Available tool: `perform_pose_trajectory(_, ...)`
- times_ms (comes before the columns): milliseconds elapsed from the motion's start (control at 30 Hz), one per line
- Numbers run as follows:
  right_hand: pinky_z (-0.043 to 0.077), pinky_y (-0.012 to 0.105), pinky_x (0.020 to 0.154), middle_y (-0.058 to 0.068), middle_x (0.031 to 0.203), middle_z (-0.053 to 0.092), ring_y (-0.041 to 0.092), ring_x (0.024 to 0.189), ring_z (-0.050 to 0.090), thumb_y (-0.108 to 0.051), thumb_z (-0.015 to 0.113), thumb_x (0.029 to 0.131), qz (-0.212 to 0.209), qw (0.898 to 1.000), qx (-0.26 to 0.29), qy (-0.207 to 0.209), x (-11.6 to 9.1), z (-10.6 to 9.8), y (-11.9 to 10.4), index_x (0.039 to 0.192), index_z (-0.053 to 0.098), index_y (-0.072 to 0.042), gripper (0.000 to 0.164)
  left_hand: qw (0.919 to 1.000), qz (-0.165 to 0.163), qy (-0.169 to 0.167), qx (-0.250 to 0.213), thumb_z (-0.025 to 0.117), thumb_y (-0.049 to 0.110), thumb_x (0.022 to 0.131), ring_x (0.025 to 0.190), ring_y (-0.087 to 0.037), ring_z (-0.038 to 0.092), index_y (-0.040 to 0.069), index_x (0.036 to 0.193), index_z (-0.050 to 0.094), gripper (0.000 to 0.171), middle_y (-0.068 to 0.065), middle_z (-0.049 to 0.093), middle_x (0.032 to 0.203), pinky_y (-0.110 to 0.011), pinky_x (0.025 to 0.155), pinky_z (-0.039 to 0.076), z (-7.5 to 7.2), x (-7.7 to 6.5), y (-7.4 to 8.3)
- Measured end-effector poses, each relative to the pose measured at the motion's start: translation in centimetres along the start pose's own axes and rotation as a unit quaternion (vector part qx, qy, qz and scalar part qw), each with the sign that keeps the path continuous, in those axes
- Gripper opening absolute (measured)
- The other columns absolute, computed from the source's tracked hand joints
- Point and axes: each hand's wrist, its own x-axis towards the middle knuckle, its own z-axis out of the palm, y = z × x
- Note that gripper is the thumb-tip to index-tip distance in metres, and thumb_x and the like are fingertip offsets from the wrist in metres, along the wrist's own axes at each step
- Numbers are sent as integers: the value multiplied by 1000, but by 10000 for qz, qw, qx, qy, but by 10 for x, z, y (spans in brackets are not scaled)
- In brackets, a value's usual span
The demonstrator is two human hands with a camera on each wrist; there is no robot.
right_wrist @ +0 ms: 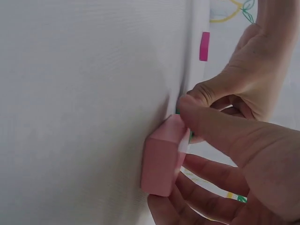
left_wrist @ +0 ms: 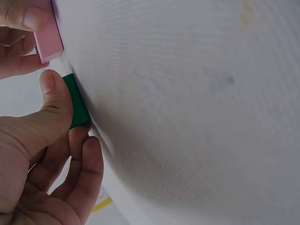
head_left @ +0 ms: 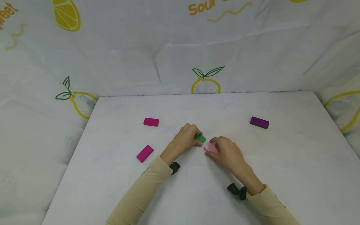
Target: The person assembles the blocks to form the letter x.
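Note:
Near the middle of the table, my left hand (head_left: pixel 187 137) pinches a green block (head_left: pixel 201 138) between thumb and fingers. In the left wrist view the green block (left_wrist: pixel 78 102) lies low against the white surface. Just to its right, my right hand (head_left: pixel 227 153) grips a pale pink block (head_left: pixel 211 147) with the thumb on one side and fingertips on the other. The right wrist view shows the pink block (right_wrist: pixel 160 161) close over the surface, its end face toward the camera. A small gap separates the two blocks in the head view.
Two magenta blocks, one farther back (head_left: pixel 151 122) and one nearer (head_left: pixel 144 153), lie left of the hands. A dark purple block (head_left: pixel 259 122) lies at the back right. Behind the white table (head_left: pixel 112 200) hangs a lemon-print cloth (head_left: pixel 135 56).

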Motion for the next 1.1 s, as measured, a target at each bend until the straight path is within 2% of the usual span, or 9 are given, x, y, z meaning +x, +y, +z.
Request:
perform_pose_trajectory(100, 45, 29, 61, 12, 87, 69, 19, 72, 56, -19, 85, 83, -4, 10000, 55, -45, 1, -1, 1, 114, 73, 5, 41, 10000, -40, -24, -44, 87, 18, 81, 81, -11, 54, 2, 120, 75, 44, -11, 76, 103, -18, 67, 43, 0, 1, 0)
perform_pose_trajectory(267, 54, 36, 68, 14, 90, 71, 20, 78, 64, -14, 79, 88, -85, 9994, 307, -97, 3, -2, 2, 113, 73, 7, 33, 9999, -66, -22, -97, 87, 18, 81, 81, -10, 54, 2, 120, 75, 44, -11, 76, 104, -17, 67, 43, 1, 1, -1)
perform_pose_trajectory(567, 48, 30, 65, 13, 90, 69, 18, 76, 60, -13, 78, 90, -64, 9986, 507, -107, 7, 1, 1, 115, 72, 9, 34, 9998, 65, 17, -186, 88, 19, 78, 79, -11, 52, 1, 118, 75, 45, -10, 75, 99, -16, 65, 41, 1, 2, -4)
perform_pose_trajectory(667, 44, 28, 63, 15, 90, 69, 19, 75, 56, -13, 78, 90, -65, 9988, 483, -70, 9, 2, 1, 117, 71, 10, 35, 9998, 93, 30, -197, 89, 20, 77, 81, -11, 56, 2, 118, 76, 46, -11, 77, 103, -17, 68, 45, 0, 2, -5)
perform_pose_trajectory(867, 42, 27, 63, 16, 92, 70, 20, 75, 55, -13, 78, 89, -57, 9990, 448, 6, 10, 5, 0, 117, 72, 9, 36, 9996, 108, 81, -247, 90, 21, 75, 89, -15, 71, 2, 115, 77, 46, -12, 79, 109, -23, 75, 56, -1, 4, -7)
perform_pose_trajectory(1100, 45, 30, 65, 16, 92, 70, 20, 76, 56, -12, 78, 89, -101, 9990, 432, 28, 11, 7, -1, 117, 73, 8, 34, 9994, 136, 93, -293, 91, 20, 73, 90, -18, 75, 1, 114, 77, 48, -13, 79, 107, -23, 75, 59, -1, 5, -9)
